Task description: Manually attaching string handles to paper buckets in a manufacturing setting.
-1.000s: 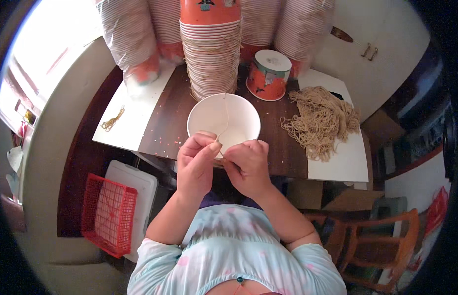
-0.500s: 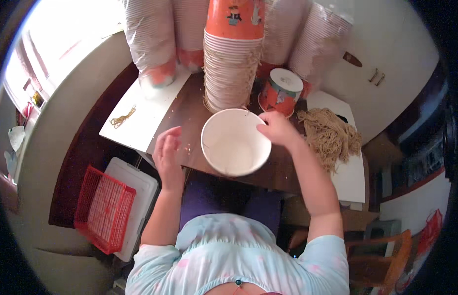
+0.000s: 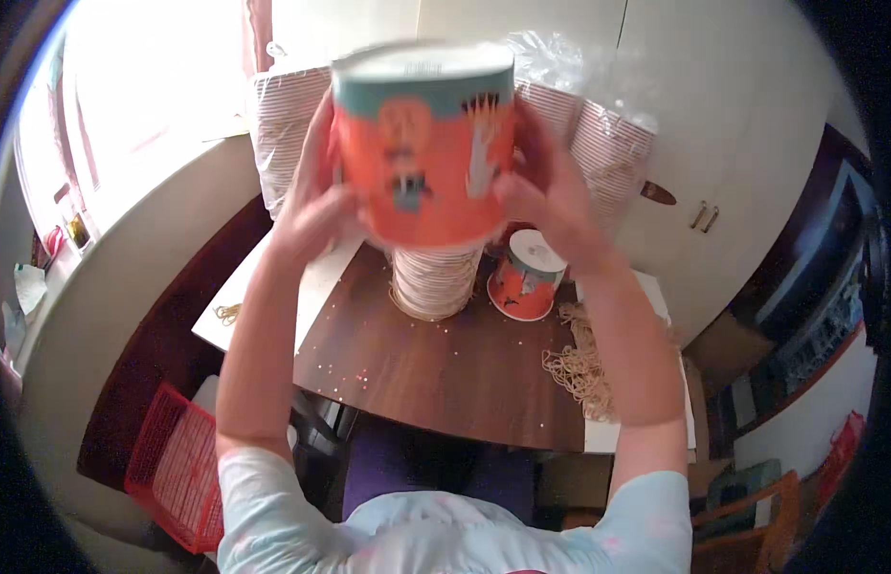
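Note:
An orange paper bucket [image 3: 422, 172] with a green band and cartoon figures is upside down in front of me, its pale base facing up. My left hand [image 3: 316, 206] grips its left side and my right hand [image 3: 546, 196] its right side, fingers wrapped round it. Below it stands a tall stack of nested paper buckets [image 3: 431, 282] with tan strings round the rims. The raised bucket hides the top of this stack, so I cannot tell whether the two touch. To the right, a single upturned bucket [image 3: 527, 277] sits on the brown table [image 3: 445, 373].
Tan string loops [image 3: 584, 364] lie in a heap at the table's right, with a few strands [image 3: 228, 314] on the white left part. Plastic-wrapped bucket stacks [image 3: 613, 148] line the back. A red basket [image 3: 178, 469] is low at left, a wooden chair [image 3: 752, 521] at lower right.
The bucket, earlier mouth-up at the table's near edge in my right hand, is now upside down and raised over the stack. My left hand, earlier empty, has joined in holding it. The view has tilted up.

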`<state>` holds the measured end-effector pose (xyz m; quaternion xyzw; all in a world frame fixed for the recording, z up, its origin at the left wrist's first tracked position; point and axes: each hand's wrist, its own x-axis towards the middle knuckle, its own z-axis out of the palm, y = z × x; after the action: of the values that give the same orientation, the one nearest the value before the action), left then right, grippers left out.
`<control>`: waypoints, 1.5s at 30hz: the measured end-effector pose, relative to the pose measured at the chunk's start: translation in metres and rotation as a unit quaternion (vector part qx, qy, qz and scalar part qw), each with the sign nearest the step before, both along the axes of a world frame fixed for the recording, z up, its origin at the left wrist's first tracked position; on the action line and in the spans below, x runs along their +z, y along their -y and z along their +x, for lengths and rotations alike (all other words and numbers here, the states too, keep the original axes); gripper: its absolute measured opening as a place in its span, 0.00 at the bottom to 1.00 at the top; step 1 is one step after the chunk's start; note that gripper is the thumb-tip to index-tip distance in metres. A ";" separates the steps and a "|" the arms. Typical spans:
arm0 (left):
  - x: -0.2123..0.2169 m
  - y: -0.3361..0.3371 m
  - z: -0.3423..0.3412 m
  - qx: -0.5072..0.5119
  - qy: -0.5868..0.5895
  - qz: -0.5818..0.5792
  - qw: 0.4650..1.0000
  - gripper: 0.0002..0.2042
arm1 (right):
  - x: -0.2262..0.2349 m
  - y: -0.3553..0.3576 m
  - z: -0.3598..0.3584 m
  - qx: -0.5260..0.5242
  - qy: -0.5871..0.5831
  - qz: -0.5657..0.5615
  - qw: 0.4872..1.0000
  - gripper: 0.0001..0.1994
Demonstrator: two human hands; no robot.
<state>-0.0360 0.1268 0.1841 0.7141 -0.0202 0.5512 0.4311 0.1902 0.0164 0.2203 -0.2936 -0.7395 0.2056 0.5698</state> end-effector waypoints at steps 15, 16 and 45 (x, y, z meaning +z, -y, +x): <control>0.011 -0.150 0.123 0.085 -0.083 -0.074 0.990 0.40 | -0.012 -0.143 0.085 -0.197 0.081 -0.022 0.977 0.37; -0.006 -0.147 0.127 0.106 -0.075 -0.062 0.990 0.41 | -0.033 -0.143 0.089 -0.218 0.081 -0.001 0.973 0.37; -0.151 0.125 0.063 0.180 -0.296 0.288 0.893 0.08 | -0.277 0.160 0.073 -0.415 -0.160 -0.338 0.830 0.08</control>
<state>0.0270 0.0019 0.0331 0.9284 0.0796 0.3528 0.0856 0.2628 -0.1440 -0.0570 -0.7100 -0.3310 0.2313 0.5769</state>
